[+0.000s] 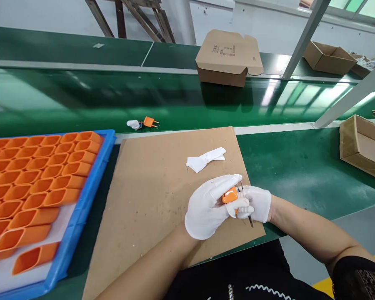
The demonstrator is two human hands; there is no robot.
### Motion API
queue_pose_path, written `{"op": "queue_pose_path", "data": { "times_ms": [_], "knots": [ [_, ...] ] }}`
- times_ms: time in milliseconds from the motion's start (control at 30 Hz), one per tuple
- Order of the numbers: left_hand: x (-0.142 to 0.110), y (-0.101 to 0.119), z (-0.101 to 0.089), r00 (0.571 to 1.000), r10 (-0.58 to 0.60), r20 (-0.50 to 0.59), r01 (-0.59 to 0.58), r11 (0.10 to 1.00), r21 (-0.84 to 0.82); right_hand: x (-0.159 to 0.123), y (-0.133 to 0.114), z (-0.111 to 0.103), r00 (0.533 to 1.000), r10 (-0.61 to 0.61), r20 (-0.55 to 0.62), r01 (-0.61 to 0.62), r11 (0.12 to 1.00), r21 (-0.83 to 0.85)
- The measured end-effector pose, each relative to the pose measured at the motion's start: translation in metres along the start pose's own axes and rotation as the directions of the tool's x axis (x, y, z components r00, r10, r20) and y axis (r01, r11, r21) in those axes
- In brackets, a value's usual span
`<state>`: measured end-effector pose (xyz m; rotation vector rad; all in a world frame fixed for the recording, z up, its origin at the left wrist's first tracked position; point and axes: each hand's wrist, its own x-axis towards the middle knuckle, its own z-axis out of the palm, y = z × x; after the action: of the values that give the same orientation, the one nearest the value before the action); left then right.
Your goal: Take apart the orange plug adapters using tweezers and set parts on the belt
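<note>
I log green bench (284, 166): cardboard sheet (150, 187) flat mid-bench, white scrap (206, 159) on sheet, blue tray (85, 208) at left, open brown box (349, 141) at right. Beyond pale rail (275, 128), orange plug (149, 121), white bundle (133, 124) on green strip (178, 112).

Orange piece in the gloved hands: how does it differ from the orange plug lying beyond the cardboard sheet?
Place: the held orange piece is in the left hand, with the right hand close against it; the orange plug lies untouched on the green surface.
Visibility: the hands partly cover the held orange piece, while the orange plug shows its prongs, pointing toward the picture's right.
Shared: both are orange.
</note>
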<state>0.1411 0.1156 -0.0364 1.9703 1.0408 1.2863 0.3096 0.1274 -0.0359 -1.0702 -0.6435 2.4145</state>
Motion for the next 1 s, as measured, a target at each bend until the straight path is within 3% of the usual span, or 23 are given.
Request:
{"op": "queue_pose_path", "data": {
  "times_ms": [100,200,300,333,367,400,433,467,500,567,633,700,733,800,867,1000],
  "knots": [
    [0.0,0.003,0.0,0.999,0.036,-0.01,-0.036,0.999,0.016,0.004,0.004,-0.005,0.999,0.028,0.041,-0.028,1.0,-0.012],
    [0.002,0.003,-0.002,0.995,0.096,-0.009,-0.096,0.995,0.041,0.003,0.004,-0.006,1.0,-0.014,-0.002,0.014,0.999,-0.044],
    [0.005,-0.004,-0.003,0.986,0.164,-0.028,-0.159,0.98,0.123,-0.004,0.001,-0.002,0.981,-0.146,-0.127,0.138,0.988,-0.077],
    [0.007,-0.007,-0.003,0.982,0.183,-0.034,-0.175,0.97,0.166,-0.007,0.0,0.001,0.946,-0.249,-0.209,0.226,0.965,-0.131],
    [0.008,-0.01,-0.003,0.981,0.189,-0.035,-0.177,0.962,0.208,-0.009,-0.001,0.004,0.875,-0.386,-0.293,0.324,0.916,-0.238],
    [0.01,-0.013,-0.003,0.984,0.177,-0.028,-0.165,0.956,0.24,-0.012,-0.002,0.007,0.776,-0.532,-0.34,0.4,0.831,-0.387],
    [0.012,-0.015,-0.003,0.99,0.139,-0.014,-0.13,0.957,0.26,-0.015,-0.004,0.01,0.674,-0.659,-0.335,0.435,0.72,-0.541],
    [0.013,-0.017,-0.003,0.997,0.076,-0.009,-0.071,0.962,0.262,-0.018,-0.005,0.012,0.601,-0.744,-0.292,0.434,0.611,-0.662],
    [0.015,-0.017,-0.004,1.0,-0.003,-0.012,0.006,0.971,0.238,-0.02,-0.007,0.013,0.567,-0.789,-0.237,0.426,0.527,-0.736],
    [0.017,-0.016,-0.007,0.983,-0.186,0.002,0.185,0.979,0.084,-0.026,-0.012,0.011,0.524,-0.835,-0.168,0.453,0.44,-0.775],
    [0.019,-0.014,-0.01,0.935,-0.339,0.1,0.352,0.92,-0.174,-0.031,-0.019,0.004,0.372,-0.911,-0.181,0.495,0.359,-0.791],
    [0.02,-0.013,-0.013,0.872,-0.416,0.257,0.487,0.782,-0.389,-0.036,-0.026,-0.004,0.233,-0.947,-0.22,0.514,0.312,-0.799],
    [0.02,-0.012,-0.014,0.841,-0.437,0.32,0.541,0.711,-0.449,-0.038,-0.029,-0.007,0.223,-0.944,-0.242,0.531,0.326,-0.782],
    [0.02,-0.011,-0.014,0.8,-0.45,0.397,0.6,0.619,-0.507,-0.042,-0.032,-0.008,0.299,-0.925,-0.234,0.591,0.371,-0.716],
    [0.019,-0.011,-0.014,0.78,-0.447,0.439,0.626,0.572,-0.53,-0.044,-0.032,-0.004,0.353,-0.925,-0.14,0.654,0.351,-0.67],
    [0.019,-0.011,-0.015,0.755,-0.443,0.483,0.654,0.565,-0.504,-0.04,-0.023,0.01,0.261,-0.964,0.042,0.694,0.157,-0.702]
  ]
}}
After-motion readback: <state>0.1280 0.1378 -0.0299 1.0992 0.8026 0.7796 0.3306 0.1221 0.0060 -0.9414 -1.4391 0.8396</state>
